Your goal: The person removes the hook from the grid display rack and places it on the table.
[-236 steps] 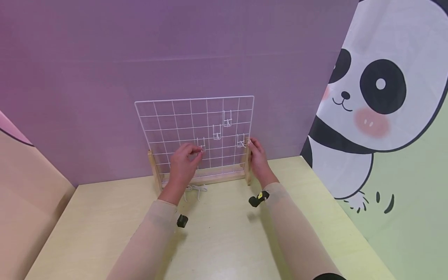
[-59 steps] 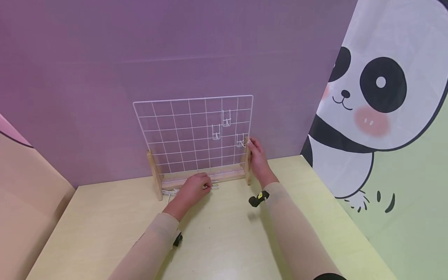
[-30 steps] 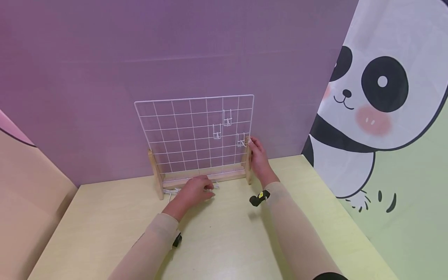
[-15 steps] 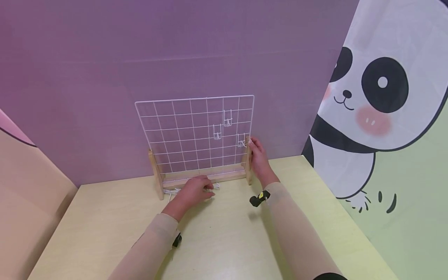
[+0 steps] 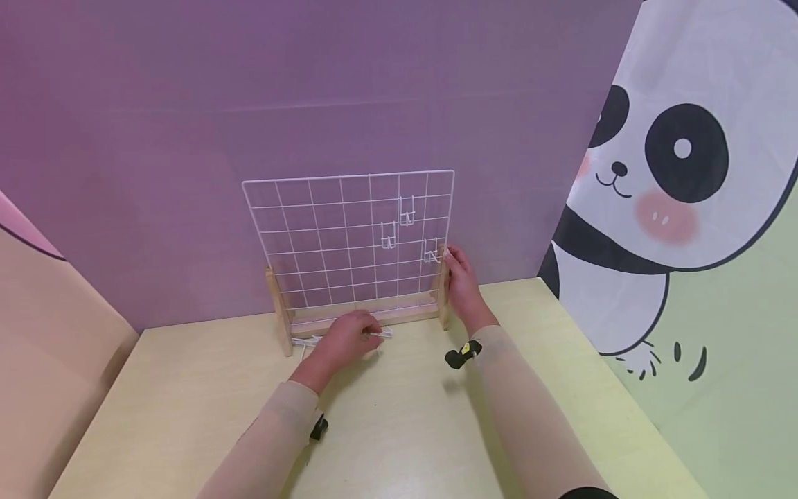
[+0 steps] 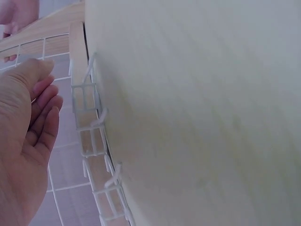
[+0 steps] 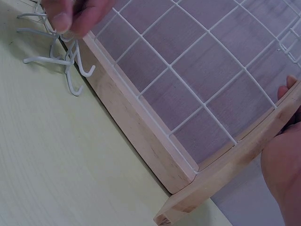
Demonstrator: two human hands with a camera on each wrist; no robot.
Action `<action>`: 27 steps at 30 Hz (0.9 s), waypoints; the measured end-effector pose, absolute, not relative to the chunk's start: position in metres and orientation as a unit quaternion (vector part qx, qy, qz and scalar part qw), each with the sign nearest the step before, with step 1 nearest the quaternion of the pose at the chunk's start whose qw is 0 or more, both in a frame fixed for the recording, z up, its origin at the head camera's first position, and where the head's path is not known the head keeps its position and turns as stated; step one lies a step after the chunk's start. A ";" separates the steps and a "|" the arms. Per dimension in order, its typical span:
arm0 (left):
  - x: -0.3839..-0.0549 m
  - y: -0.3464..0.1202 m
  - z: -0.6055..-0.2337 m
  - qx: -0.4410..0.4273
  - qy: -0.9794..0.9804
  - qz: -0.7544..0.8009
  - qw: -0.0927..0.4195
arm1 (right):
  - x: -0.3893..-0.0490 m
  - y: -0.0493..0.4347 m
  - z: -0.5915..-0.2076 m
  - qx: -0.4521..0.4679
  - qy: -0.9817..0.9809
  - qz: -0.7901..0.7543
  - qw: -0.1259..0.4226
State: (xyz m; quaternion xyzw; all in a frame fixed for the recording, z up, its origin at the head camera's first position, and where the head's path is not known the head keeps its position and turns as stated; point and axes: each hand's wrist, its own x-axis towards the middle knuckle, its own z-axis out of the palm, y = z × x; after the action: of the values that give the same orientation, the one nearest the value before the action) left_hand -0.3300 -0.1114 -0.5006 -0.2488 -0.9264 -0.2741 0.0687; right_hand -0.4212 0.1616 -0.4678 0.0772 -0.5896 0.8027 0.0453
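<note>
A white wire grid stands in a wooden stand at the back of the table. Three white wire hooks hang on its right half, among them an upper hook, a middle hook and one near the right edge. My left hand is low before the stand, thumb and fingers loosely bent just over loose white hooks that lie along the stand's base bar. Nothing shows between its fingers in the left wrist view. My right hand grips the stand's right upright.
The pale wooden table reaches forward from the stand. Close behind the grid is a purple wall covering. A panda mural covers the wall at the right.
About eight seconds ago another hook hung on the grid by my left hand; that spot is now bare. The left hand came down to the loose hooks and lately barely shifts. The right stays put.
</note>
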 end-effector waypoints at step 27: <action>-0.347 -0.075 -0.434 -0.141 -0.803 -0.512 0.270 | -0.421 0.159 -0.466 0.075 -0.562 0.822 0.048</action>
State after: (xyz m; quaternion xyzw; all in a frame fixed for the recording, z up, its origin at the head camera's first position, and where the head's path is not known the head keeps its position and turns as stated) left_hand -0.3469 -0.0754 -0.4341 -0.1414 -0.8030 -0.5121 0.2702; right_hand -0.4212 0.1594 -0.4662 0.0753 -0.5625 0.8220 0.0484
